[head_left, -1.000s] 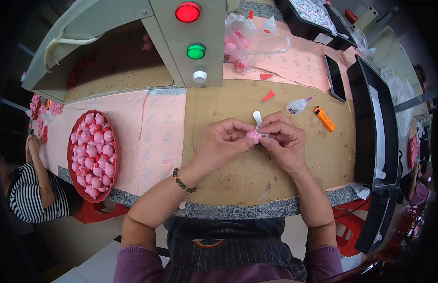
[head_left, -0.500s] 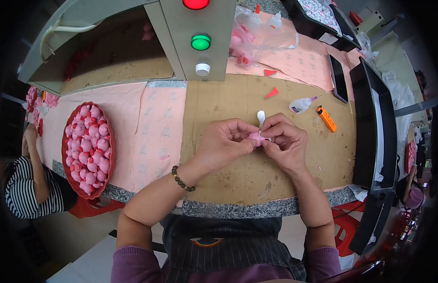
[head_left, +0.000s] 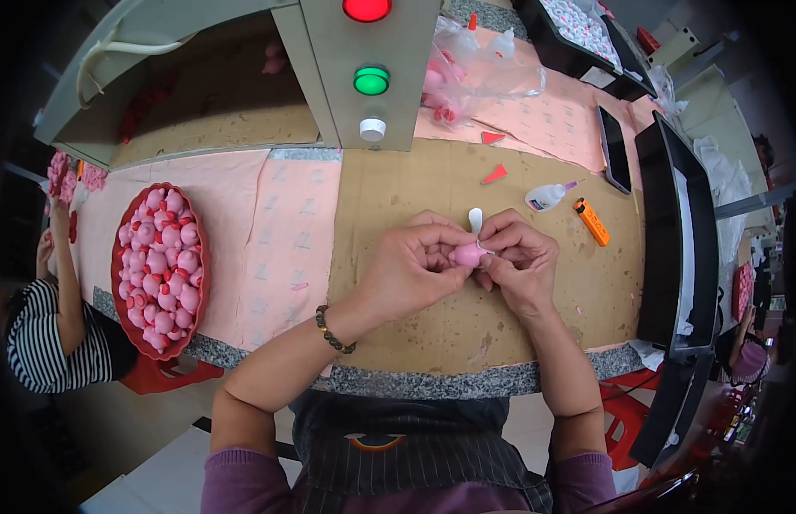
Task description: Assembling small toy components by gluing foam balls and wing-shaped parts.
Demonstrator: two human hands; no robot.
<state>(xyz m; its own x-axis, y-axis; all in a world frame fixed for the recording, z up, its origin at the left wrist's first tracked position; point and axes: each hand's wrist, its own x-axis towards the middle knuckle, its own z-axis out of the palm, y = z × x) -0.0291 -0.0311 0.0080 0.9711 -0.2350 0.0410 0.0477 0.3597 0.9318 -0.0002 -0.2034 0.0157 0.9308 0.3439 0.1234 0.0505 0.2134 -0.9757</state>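
While your left hand [head_left: 419,261] pinches the round pink figure [head_left: 470,256] and your right hand [head_left: 519,254] grips the white strip [head_left: 476,220] beside it, hold the figure steady between both sets of fingertips [head_left: 503,271], pressing lightly so nothing twists.

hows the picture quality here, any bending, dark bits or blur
In the head view, the counter's edge bows and the corners fall to black; in the head view, the machine's hollow sits in shadow while the cardboard is well lit; in the head view, the left hand and right hand look fairly sharp, the far right rim soft.
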